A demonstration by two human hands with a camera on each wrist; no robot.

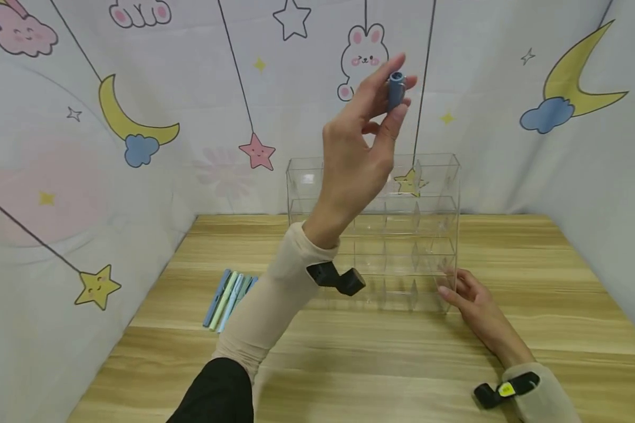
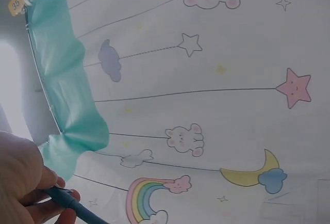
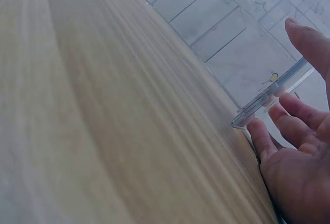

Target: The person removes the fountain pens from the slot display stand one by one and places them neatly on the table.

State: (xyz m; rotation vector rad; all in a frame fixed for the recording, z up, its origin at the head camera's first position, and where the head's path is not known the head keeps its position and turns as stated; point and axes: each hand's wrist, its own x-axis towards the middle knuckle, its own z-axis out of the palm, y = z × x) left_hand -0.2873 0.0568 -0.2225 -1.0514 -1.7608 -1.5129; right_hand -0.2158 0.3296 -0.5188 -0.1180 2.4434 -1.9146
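My left hand [image 1: 356, 154] is raised in front of the back curtain and pinches a blue pen [image 1: 396, 93] between thumb and fingers. One end of the pen faces the head camera; its shaft [image 2: 77, 206] shows in the left wrist view. A clear acrylic organizer [image 1: 437, 235] with rows of compartments stands upright on the table, partly hidden behind my left forearm. My right hand [image 1: 478, 308] holds its lower right edge, thumb at the front and fingers [image 3: 263, 136] against the outer side wall.
Several blue and green pens [image 1: 223, 301] lie side by side on the wooden table [image 1: 381, 364], left of my left forearm and partly covered by it. A printed white curtain [image 1: 201, 106] encloses the table at the back and sides.
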